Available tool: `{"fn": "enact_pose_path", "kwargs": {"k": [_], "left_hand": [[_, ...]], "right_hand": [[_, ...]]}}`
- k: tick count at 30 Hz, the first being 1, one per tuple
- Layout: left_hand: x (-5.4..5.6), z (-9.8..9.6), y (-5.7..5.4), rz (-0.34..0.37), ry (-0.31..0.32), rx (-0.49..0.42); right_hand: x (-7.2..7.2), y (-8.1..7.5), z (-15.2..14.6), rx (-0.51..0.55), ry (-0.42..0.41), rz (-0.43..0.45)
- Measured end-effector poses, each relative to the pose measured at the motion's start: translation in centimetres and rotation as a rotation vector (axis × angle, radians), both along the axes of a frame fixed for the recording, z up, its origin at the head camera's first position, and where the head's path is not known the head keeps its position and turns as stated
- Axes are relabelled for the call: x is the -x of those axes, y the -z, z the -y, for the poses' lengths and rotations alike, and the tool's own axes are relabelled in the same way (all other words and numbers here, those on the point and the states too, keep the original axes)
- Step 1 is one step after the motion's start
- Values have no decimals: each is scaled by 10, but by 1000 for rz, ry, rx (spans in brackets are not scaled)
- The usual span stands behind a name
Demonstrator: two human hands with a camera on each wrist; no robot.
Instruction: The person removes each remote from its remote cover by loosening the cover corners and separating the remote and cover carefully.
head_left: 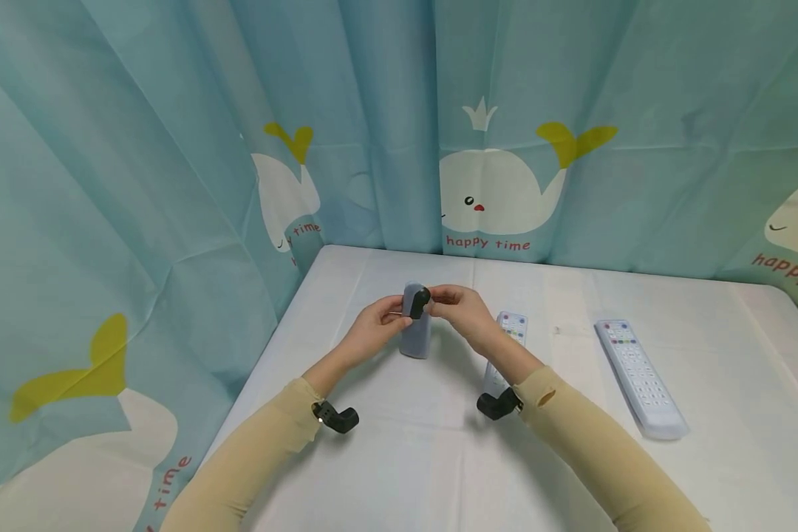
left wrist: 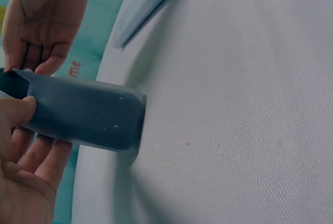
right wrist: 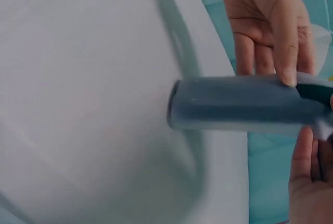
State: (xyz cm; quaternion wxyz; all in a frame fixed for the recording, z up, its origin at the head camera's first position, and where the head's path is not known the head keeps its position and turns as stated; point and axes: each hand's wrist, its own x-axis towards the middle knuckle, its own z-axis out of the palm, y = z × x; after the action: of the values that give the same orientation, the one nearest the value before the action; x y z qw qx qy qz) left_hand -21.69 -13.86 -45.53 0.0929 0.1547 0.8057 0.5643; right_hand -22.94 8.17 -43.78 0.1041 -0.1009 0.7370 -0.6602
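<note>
Between both hands a remote control in a milky blue-grey cover (head_left: pixel 414 340) stands upright, its plain side towards me and its lower end close over the table. At its upper end, a dark part (head_left: pixel 420 301) shows through the cover's opening. My left hand (head_left: pixel 374 329) pinches the upper left side, with the thumb (left wrist: pixel 20 110) on the near face and fingers behind. My right hand (head_left: pixel 467 314) pinches the cover's edge at the upper right. In the right wrist view the right hand's fingertips are at the open end, partly cut off by the frame.
A white remote control (head_left: pixel 512 325) lies behind the right forearm, partly hidden by it. Another white remote control (head_left: pixel 641 377) lies farther right on the white table (head_left: pixel 399 473). A blue curtain (head_left: pixel 386 111) with whale prints hangs along the back and left edges. Black wrist cameras (head_left: pixel 338 418) stick out from both sleeves.
</note>
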Motion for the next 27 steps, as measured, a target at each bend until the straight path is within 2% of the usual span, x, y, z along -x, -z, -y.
{"fn": "enact_pose_path", "kwargs": {"k": [5,7,17,20,27], "left_hand": [[-1,-1,-2,0,11,-6],[0,-2,-4,5,-5,-10],[4,-12,-24,-68,-184,-96],[5,-13,-29,-50,-217,-110],[8,-14,-36,42,-216,-162]], "right_hand": [[-4,2,6,-26,48,-37],[-6,2,8,-35,59,-39],[-9,2,12,-85,51,-76],[-9,1,12,-88,51,-83],[-10,0,12,-77,41,-86]]}}
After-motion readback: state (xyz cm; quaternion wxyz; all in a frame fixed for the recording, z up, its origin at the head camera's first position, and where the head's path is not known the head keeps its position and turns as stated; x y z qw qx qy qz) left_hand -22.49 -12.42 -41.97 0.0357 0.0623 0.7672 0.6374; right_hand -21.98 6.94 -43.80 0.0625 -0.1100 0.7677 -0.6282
